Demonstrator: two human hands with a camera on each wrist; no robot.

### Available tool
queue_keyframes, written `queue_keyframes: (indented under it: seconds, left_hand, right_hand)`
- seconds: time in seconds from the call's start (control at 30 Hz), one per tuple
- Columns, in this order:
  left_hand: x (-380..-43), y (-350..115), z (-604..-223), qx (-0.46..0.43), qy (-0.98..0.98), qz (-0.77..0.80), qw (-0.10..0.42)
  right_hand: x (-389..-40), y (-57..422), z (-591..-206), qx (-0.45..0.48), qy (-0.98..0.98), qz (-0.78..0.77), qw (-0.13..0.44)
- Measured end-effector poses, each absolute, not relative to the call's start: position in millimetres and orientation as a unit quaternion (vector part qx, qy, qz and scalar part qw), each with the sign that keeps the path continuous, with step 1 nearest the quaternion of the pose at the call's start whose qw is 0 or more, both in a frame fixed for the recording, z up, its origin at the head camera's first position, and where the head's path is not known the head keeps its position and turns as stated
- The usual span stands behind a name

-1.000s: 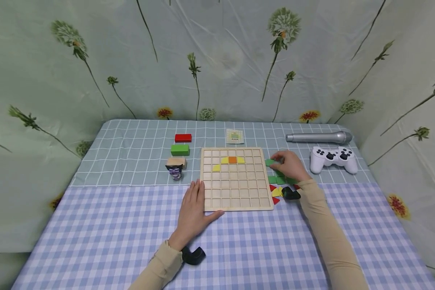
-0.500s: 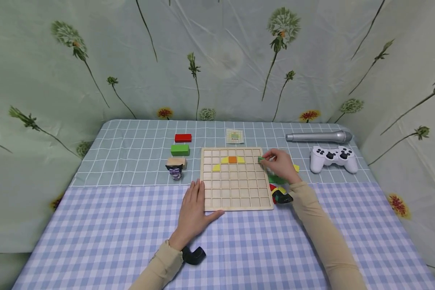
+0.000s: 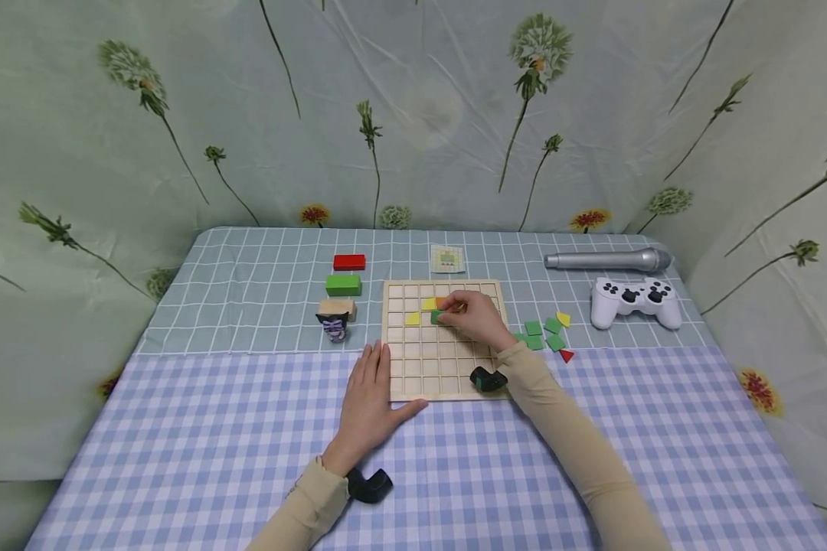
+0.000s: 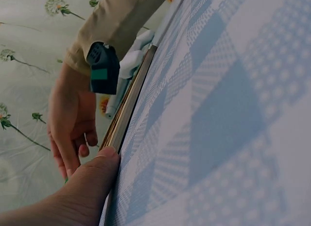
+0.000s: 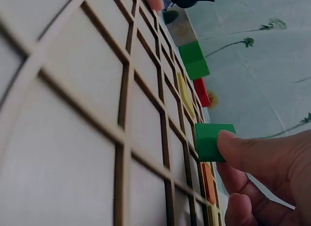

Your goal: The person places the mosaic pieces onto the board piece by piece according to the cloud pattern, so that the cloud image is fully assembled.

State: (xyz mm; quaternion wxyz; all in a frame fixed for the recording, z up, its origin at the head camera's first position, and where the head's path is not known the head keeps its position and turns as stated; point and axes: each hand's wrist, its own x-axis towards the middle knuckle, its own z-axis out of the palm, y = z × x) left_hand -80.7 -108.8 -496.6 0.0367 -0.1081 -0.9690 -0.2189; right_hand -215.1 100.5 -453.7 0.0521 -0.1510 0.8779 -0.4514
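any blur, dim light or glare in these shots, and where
Head view: even light, no strong glare, the white controller easy to make out; left wrist view: dimmer and steeply tilted, the tablecloth soft at the near side; right wrist view: also tilted, the board blurry up close, the green tile crisper.

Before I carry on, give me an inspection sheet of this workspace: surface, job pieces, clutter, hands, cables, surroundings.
Surface: blue-checked cloth in front, grey gridded cloth behind.
Job's things: wooden grid board bearing yellow pieces and an orange piece; loose green squares and a red triangle at right; pattern card behind.
Clutter: red block, green block, wooden block and figurine left; silver microphone and white game controller right.
Left hand: touches the board's near left corner.
Right hand: pinches a green square over the board.
Cables: nothing seen.
Surroundings: dandelion-print fabric.
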Motion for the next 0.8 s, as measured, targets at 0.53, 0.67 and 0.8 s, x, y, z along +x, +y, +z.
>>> queue_keyframes:
  seconds: [0.53,0.67,0.8]
  left_hand:
    - [-79.6,-110.2,-498.6,-0.112,-0.968,-0.221,0.047]
    - [-80.3,-109.6,-498.4,-0.112,-0.968,-0.22,0.044]
    - [-80.5,-108.9,-497.9,-0.11,-0.968,-0.22,0.041]
  right_hand:
    - [-217.0,80.0,-456.1,-0.156,0.913,-0.374,0.045]
    - [-217.2,79.7,-454.2,-0.171,0.924,-0.34,0.038]
    - [-216.6,84.9,-452.8,-0.177,0.925,-0.332,0.048]
